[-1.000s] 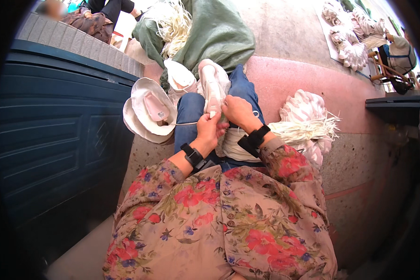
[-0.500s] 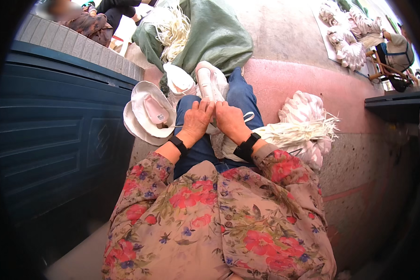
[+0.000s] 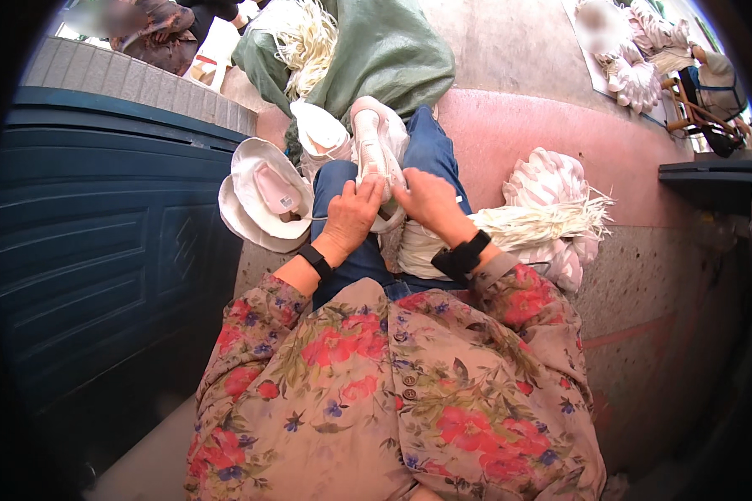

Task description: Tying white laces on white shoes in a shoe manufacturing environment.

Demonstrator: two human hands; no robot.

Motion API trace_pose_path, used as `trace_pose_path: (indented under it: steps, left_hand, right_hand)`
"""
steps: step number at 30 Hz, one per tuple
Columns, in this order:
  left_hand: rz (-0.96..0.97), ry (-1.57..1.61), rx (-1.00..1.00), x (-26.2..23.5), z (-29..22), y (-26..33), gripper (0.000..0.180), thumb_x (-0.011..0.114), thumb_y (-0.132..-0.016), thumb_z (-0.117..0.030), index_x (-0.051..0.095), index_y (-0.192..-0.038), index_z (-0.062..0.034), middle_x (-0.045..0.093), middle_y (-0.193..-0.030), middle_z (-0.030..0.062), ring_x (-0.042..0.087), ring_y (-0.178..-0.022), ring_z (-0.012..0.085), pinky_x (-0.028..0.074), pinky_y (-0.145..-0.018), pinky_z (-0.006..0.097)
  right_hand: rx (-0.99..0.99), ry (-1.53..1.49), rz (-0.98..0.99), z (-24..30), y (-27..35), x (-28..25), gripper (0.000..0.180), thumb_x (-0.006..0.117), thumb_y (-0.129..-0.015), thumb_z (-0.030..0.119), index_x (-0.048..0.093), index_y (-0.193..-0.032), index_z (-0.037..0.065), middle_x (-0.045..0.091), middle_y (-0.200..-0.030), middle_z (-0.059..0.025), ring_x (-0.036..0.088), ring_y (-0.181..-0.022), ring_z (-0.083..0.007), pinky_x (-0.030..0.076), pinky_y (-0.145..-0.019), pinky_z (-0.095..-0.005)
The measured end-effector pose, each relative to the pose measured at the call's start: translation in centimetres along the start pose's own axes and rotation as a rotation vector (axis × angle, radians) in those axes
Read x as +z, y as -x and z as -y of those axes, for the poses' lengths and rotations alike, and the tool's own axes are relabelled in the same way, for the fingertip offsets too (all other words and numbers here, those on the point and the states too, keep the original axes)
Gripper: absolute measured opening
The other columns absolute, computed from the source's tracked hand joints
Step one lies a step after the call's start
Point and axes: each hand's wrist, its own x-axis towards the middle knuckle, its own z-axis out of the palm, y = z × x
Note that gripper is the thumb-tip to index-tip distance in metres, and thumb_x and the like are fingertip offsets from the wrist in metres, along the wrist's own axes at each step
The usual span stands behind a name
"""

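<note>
A Snag Looked the Likeliest Trouble

There it was on my feed: the pale shoe (image 3: 371, 138), toe pointing away, between the blue trouser legs (image 3: 433, 149). The left hand (image 3: 351, 215) had its fingers close together on the shoe's near end; the right hand (image 3: 431, 200) curled just beside it, thumb toward the shoe. Whether either pinched anything, I couldn't tell.

My worry was the thin cord (image 3: 317, 219), running out left of the left hand toward the white uppers (image 3: 263, 196). A sharp pull, I judged, could catch it there. And the shoe? With no firm rest that I could see, uneven pressure might have twisted it. The pale strands (image 3: 530, 224) near the right forearm could have tangled with a sweeping sleeve.
</note>
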Motion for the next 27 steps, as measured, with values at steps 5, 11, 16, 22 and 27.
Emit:
trace_pose_path:
  steps: [5,11,16,22,27]
  left_hand:
    - [-0.043,-0.087,0.016,-0.7,-0.9,-1.0,0.038,0.05,-0.069,-0.011,0.052,-0.107,-0.0052,0.051,-0.095,0.0057,0.048,-0.08,0.02,0.041,-0.061,0.03]
    - [0.054,0.256,-0.073,-1.2,0.3,-1.5,0.038,0.051,-0.065,-0.002,0.053,-0.103,-0.0051,0.052,-0.095,0.0088,0.047,-0.086,0.0255,0.039,-0.072,0.033]
    - [-0.089,0.582,-0.296,-0.1,4.9,-3.6,0.027,0.049,-0.069,0.0,0.056,-0.095,0.002,0.057,-0.09,0.0157,0.053,-0.088,0.0293,0.042,-0.078,0.034]
    - [-0.004,0.816,-0.577,2.4,5.1,-6.5,0.026,0.064,-0.068,-0.019,0.058,-0.081,0.0022,0.059,-0.076,0.0185,0.057,-0.071,0.0315,0.044,-0.063,0.037]
    - [-0.007,0.765,-0.631,2.8,5.0,-7.1,0.024,0.065,-0.067,-0.021,0.058,-0.076,0.0007,0.059,-0.069,0.0159,0.058,-0.066,0.03,0.045,-0.06,0.036]
  right_hand:
    - [0.015,-0.226,0.033,-2.6,-2.1,-2.0,0.026,0.046,-0.081,0.021,0.053,-0.072,-0.003,0.059,-0.068,-0.0183,0.058,-0.065,-0.0325,0.044,-0.061,-0.041]
    - [0.2,-0.853,0.159,-2.8,-3.8,-2.2,0.02,0.053,-0.079,0.014,0.059,-0.083,-0.004,0.054,-0.06,-0.0043,0.049,-0.057,-0.0097,0.041,-0.055,-0.0239]
    - [0.156,-0.832,0.173,-2.2,-4.9,-2.0,0.017,0.055,-0.077,0.011,0.061,-0.083,-0.004,0.056,-0.063,-0.0034,0.049,-0.057,-0.0097,0.041,-0.055,-0.0231]
    - [0.032,-0.692,0.016,-1.7,-7.1,-0.5,0.018,0.056,-0.076,0.013,0.06,-0.082,-0.003,0.06,-0.069,-0.012,0.056,-0.062,-0.0179,0.043,-0.059,-0.0292]
    - [0.05,-0.506,0.017,-1.8,-8.2,0.5,0.022,0.052,-0.078,0.018,0.059,-0.079,-0.003,0.06,-0.075,-0.0182,0.058,-0.072,-0.0312,0.044,-0.066,-0.037]
